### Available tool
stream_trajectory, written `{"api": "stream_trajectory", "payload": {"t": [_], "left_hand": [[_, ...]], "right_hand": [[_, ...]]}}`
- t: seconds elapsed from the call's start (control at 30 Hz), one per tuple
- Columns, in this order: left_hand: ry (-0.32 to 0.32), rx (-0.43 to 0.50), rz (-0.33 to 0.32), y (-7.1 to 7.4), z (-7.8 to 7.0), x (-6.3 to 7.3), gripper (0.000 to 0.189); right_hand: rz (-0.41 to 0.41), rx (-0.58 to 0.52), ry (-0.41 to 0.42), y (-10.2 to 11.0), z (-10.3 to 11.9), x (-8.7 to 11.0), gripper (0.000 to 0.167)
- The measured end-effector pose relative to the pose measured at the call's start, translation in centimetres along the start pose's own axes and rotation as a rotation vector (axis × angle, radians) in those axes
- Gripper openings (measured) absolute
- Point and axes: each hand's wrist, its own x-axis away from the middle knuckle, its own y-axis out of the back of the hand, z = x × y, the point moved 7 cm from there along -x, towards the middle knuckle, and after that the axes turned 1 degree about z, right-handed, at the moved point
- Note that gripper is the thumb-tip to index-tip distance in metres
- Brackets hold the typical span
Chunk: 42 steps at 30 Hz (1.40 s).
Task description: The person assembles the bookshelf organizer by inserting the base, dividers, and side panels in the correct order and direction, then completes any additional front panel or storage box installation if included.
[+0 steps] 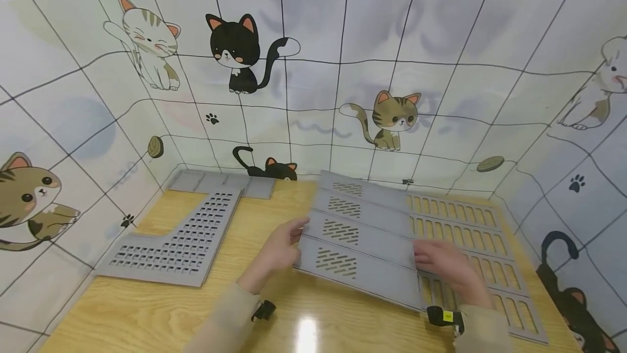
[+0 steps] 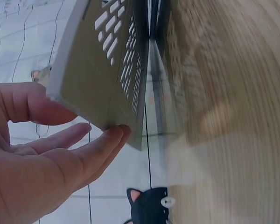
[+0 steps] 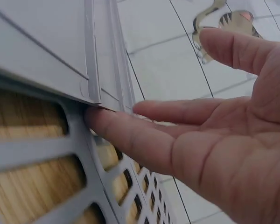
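Note:
A grey panel [image 1: 362, 233], divided into strips with patches of slanted slots, is held tilted above the table, its left side raised. At its left edge is my left hand [image 1: 279, 252]; in the left wrist view the thumb lies by the panel's corner and the fingertips [image 2: 119, 133] touch its underside. My right hand [image 1: 448, 266] is at the right edge with fairly straight fingers. In the right wrist view those fingertips [image 3: 95, 119] reach under the panel's edge, and the thumb stands apart from it. Below the panel's right side lies a grey grid panel [image 1: 490, 244] with long openings.
On the left of the wooden table [image 1: 279, 315] lies an L-shaped grey perforated panel [image 1: 191, 244]. Behind it, a flat grey strip [image 1: 257, 187] lies against the back wall. Cat-patterned sheeting [image 1: 318, 81] stands around the table at the back and sides.

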Motion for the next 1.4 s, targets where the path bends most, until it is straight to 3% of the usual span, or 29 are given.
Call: {"api": "stream_trajectory", "payload": {"t": [0.1, 0.27, 0.4, 0.63, 0.8, 0.93, 1.03, 1.2, 1.4], "left_hand": [[0.010, -0.002, -0.024, 0.8, 0.6, 0.3, 0.084], [0.021, -0.017, -0.032, 1.1, 1.3, 0.5, 0.082], [0.027, -0.048, -0.007, 0.7, 2.0, 0.3, 0.075], [0.100, -0.098, 0.047, -0.6, 3.5, -0.4, 0.068], [0.123, -0.153, 0.095, -1.8, 3.5, -0.6, 0.066], [0.094, -0.247, 0.147, -2.7, 3.0, -0.6, 0.066], [0.066, -0.302, 0.161, -2.9, 2.8, -0.6, 0.065], [0.072, -0.344, 0.112, -1.2, 2.8, -0.4, 0.062], [0.086, -0.457, -0.101, 4.1, 2.9, -0.4, 0.059]], "right_hand": [[0.012, 0.010, 0.007, -0.9, 0.5, -0.1, 0.063], [0.014, 0.208, 0.041, -2.0, 1.4, 0.1, 0.062], [0.037, 0.345, 0.048, -2.8, 2.0, 0.3, 0.066], [0.059, 0.549, 0.019, -2.4, 1.9, 0.2, 0.075], [0.062, 0.584, -0.009, -0.9, 1.0, 0.7, 0.077], [0.054, 0.555, -0.045, -0.1, 0.6, 1.0, 0.077], [0.043, 0.553, -0.014, -0.2, 1.2, 1.0, 0.074], [0.002, 0.589, 0.046, -0.9, 2.0, 0.8, 0.065], [-0.052, 0.560, 0.103, -1.3, 2.2, 0.5, 0.058]]}}
